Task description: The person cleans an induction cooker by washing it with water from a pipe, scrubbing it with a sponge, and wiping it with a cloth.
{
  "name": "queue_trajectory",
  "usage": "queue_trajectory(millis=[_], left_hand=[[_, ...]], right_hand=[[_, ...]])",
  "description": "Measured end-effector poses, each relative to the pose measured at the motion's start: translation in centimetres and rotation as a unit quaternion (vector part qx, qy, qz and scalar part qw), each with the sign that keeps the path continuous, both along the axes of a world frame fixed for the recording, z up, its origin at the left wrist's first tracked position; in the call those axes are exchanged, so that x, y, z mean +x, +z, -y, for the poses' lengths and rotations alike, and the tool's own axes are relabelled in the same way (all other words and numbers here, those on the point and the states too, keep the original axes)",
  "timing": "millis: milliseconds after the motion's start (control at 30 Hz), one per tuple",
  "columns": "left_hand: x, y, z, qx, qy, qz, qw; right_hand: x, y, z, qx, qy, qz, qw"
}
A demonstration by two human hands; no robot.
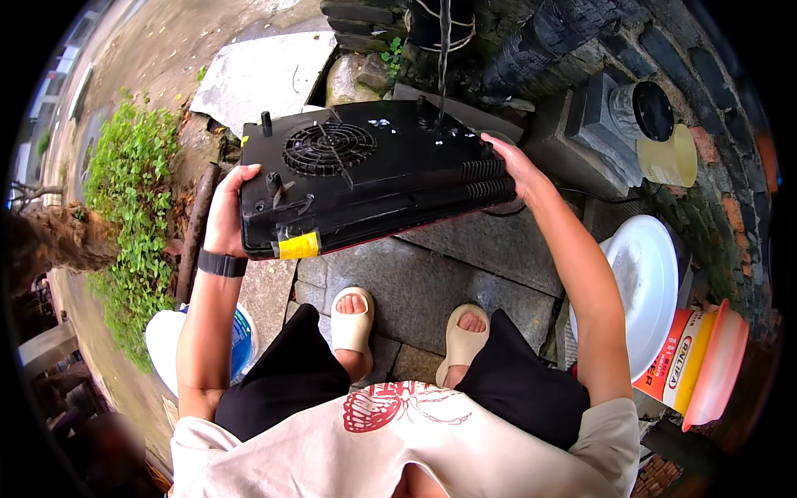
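A black induction cooker is held up in front of me, its underside facing up and slightly tilted. It shows a round fan grille, short feet, slotted vents and a piece of yellow tape at the near left corner. My left hand grips its left end, thumb on top, with a dark band on the wrist. At the right end, my right hand holds the edge near the vents. A stream of water falls from above onto the cooker's far right part. The fingers beneath are hidden.
Wet stone slabs lie under my sandalled feet. A brick wall runs along the right. Near it are a white basin, an orange-and-yellow bucket and a yellowish container. Green plants grow at left.
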State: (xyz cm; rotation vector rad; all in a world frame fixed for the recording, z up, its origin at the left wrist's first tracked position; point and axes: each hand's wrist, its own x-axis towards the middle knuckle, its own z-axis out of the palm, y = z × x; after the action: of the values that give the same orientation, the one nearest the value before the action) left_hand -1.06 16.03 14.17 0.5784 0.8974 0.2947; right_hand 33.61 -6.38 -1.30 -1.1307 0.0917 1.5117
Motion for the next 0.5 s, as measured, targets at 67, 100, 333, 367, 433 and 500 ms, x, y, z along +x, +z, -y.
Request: queue_trajectory(millis=[67,100,333,367,433,500], left_hand=[[-0.9,0.9,0.6,0.016,0.046,0.003,0.999],[-1.7,1.4,0.7,0.022,0.054,0.006,0.998],[-0.7,3.3,4.2,0.3,0.095,-0.061,0.947],[-0.6,3.3,4.1,0.314,0.093,-0.063,0.943],[0.7,2.7,4.4,0.305,0.109,-0.044,0.945],[1.2,1.4,4.4,0.299,0.12,-0.051,0.945]], right_hand=[[0.1,-1.1,-2.1,0.041,0.059,-0.039,0.997],[-0.1,-1.6,-3.5,0.046,0.067,-0.04,0.996],[-2.2,-1.6,-9.9,0.034,0.041,0.139,0.989],[-2.4,-2.2,-10.4,0.05,0.055,0.148,0.986],[-1.8,-4.4,-10.2,0.074,0.077,0.173,0.979],[-2.0,-6.4,-9.5,0.089,0.077,0.284,0.951]])
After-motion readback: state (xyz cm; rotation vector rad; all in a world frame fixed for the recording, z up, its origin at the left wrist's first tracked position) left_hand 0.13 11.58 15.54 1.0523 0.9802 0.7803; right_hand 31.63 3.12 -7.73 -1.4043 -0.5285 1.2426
